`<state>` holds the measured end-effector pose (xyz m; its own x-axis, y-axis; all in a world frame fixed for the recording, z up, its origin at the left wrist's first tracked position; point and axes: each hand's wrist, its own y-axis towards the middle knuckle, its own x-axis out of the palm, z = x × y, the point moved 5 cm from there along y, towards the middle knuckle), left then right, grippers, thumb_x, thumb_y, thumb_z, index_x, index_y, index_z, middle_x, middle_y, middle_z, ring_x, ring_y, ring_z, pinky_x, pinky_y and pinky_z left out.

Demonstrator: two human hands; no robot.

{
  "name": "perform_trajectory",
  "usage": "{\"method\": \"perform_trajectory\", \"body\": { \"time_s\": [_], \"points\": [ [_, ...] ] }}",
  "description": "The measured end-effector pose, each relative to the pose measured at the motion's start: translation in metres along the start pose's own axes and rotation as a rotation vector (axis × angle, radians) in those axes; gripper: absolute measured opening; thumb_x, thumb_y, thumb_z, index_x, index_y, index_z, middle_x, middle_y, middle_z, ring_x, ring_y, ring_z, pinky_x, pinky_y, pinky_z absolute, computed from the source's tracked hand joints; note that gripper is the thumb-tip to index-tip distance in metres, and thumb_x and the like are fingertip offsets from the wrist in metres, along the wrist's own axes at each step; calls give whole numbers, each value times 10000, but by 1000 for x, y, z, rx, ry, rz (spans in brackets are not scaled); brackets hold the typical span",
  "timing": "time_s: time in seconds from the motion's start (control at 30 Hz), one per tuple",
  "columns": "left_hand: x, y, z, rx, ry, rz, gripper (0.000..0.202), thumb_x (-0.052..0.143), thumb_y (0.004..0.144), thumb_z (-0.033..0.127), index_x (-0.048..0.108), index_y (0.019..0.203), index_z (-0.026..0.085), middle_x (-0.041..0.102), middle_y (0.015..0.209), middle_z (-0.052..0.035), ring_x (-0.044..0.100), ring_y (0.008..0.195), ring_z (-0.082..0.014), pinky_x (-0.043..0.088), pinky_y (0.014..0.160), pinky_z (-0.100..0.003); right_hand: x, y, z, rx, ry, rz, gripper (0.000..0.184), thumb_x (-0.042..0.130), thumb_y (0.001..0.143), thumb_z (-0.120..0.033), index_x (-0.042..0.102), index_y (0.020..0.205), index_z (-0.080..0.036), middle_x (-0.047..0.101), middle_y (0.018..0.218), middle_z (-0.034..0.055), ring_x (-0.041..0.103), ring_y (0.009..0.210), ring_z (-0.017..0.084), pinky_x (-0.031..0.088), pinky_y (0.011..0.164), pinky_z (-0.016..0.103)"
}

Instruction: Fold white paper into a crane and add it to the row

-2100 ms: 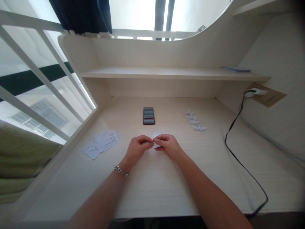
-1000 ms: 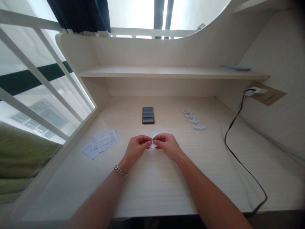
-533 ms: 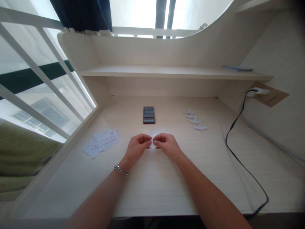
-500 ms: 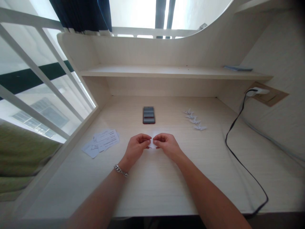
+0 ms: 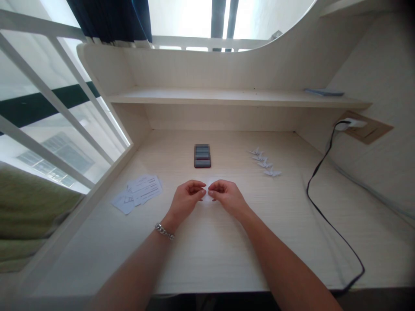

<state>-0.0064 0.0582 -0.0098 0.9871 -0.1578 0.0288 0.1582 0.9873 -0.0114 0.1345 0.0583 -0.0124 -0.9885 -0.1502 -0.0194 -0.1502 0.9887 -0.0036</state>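
Observation:
Between my fingertips is a small piece of white paper (image 5: pixel 206 197), mostly covered by them and hard to tell from the pale desk. My left hand (image 5: pixel 189 194), with a chain bracelet at the wrist, pinches its left side. On the right side my right hand (image 5: pixel 226 195) pinches it between thumb and fingers. Both hands are close together over the middle of the desk. Just beyond them lies a dark phone (image 5: pixel 202 156) with its screen blurred. Several small folded paper cranes (image 5: pixel 264 164) stand in a row to the right.
Printed paper sheets (image 5: pixel 144 190) overlap on the desk's left. A black cable (image 5: pixel 311 196) runs from the wall socket (image 5: pixel 368 127) down the right side to the front edge. A shelf (image 5: pixel 227 96) crosses the back, and white railings (image 5: pixel 58 101) stand at left.
Both hands keep nearly the same place and pinch. Less of the white paper shows between the fingertips now.

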Motion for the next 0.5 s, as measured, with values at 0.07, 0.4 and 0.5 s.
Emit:
{"method": "perform_trajectory", "body": {
  "time_s": [0.07, 0.4, 0.5],
  "points": [
    [0, 0, 2, 31, 10, -6, 234, 689, 645, 209, 616, 853, 129, 640, 684, -19, 575, 612, -102, 472, 559, -204, 0, 1, 1, 14, 11, -3, 154, 669, 627, -244, 608, 736, -154, 594, 654, -9, 554, 588, 112, 485, 544, 258],
    [1, 0, 3, 53, 24, -22, 194, 683, 645, 181, 599, 812, 126, 636, 686, -20, 575, 604, -102, 472, 566, -214, -2, 2, 3, 29, 32, -5, 168, 676, 626, -258, 600, 736, -157, 593, 638, -15, 554, 573, 106, 488, 525, 252],
    [-1, 0, 2, 59, 37, -17, 193, 679, 643, 175, 603, 815, 128, 637, 688, -21, 578, 611, -104, 472, 572, -215, -2, 1, 4, 30, 34, -10, 166, 676, 627, -255, 599, 735, -156, 592, 638, -15, 555, 573, 106, 492, 524, 252]
  ]
}}
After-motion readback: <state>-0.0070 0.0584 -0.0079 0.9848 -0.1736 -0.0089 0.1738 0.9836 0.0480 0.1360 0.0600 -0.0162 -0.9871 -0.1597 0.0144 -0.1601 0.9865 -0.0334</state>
